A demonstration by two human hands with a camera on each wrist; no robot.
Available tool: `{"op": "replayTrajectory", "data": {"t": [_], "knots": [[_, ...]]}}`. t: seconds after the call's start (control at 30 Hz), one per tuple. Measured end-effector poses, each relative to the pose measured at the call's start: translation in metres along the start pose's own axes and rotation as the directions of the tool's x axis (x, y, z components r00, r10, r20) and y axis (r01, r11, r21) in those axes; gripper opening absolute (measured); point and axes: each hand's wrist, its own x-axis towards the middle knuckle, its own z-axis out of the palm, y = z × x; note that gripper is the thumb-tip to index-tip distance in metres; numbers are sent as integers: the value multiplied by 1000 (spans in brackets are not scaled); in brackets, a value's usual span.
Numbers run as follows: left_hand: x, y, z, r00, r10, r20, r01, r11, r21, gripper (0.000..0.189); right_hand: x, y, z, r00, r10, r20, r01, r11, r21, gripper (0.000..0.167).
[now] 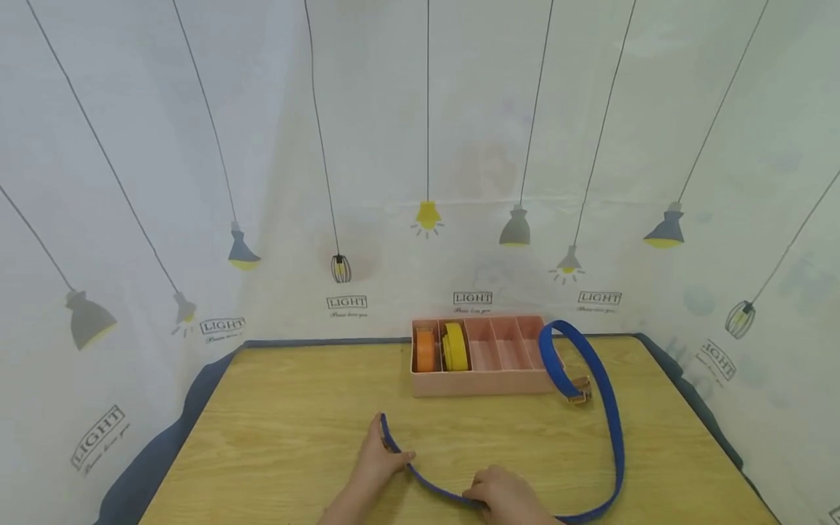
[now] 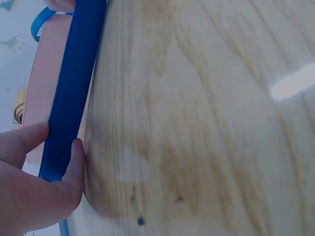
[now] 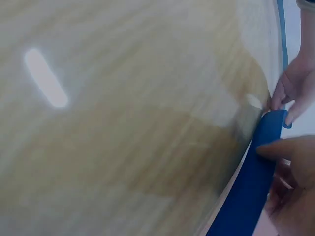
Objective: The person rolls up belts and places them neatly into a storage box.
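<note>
A long blue belt [image 1: 612, 415] stands on its edge and curves across the wooden table. Near its free end my left hand [image 1: 377, 459] grips the strap between thumb and fingers, as the left wrist view also shows on the strap [image 2: 74, 93]. Farther along, to the right, the right hand [image 1: 507, 497] pinches the same belt, its thumb against the strap [image 3: 253, 179] in the right wrist view. From there the belt loops back to its buckle [image 1: 580, 391], which lies beside the right end of a pink divided box [image 1: 482, 384].
Inside the box's left compartments sit a rolled orange strap [image 1: 425, 350] and a rolled yellow strap [image 1: 455, 347]. The belt's far loop overlaps the box's right end in the head view. Behind the table [image 1: 282, 408] hangs a white sheet [image 1: 394, 146] printed with lamps.
</note>
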Motion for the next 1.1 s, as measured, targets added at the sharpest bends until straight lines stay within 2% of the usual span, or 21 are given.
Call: {"op": "replayTrajectory", "data": {"t": [0.1,0.2,0.3,0.37,0.5,0.57,0.8,0.93,1.0,1.1], "knots": [[-2,3,1,1000,-5,13,5,1000,20,99,2,1,-3,991,114,-74,-116,993,-21,22],[-5,7,2,999,-15,32,14,1000,21,95,11,3,-6,967,223,-121,-226,974,-18,24],[-7,9,2,999,-23,32,22,999,24,90,21,5,-4,943,295,-153,-294,955,25,23],[-8,10,2,998,-37,46,38,999,-11,88,27,7,-1,930,325,-175,-317,946,72,22],[-6,11,2,996,-55,77,59,997,-56,83,36,14,5,909,353,-222,-319,931,177,22],[-5,10,4,997,-48,67,52,996,-70,83,41,16,9,903,349,-251,-301,930,210,25],[3,7,16,997,71,-6,-71,997,-12,84,59,13,16,887,388,-249,-308,901,306,25],[5,7,21,998,70,-10,-70,998,-6,82,65,6,22,891,373,-260,-272,895,354,23],[5,9,23,998,60,6,-60,998,-2,78,67,4,26,890,376,-257,-256,879,403,25],[4,11,25,996,74,40,-75,997,29,65,69,5,31,882,399,-251,-238,837,492,30]]}}
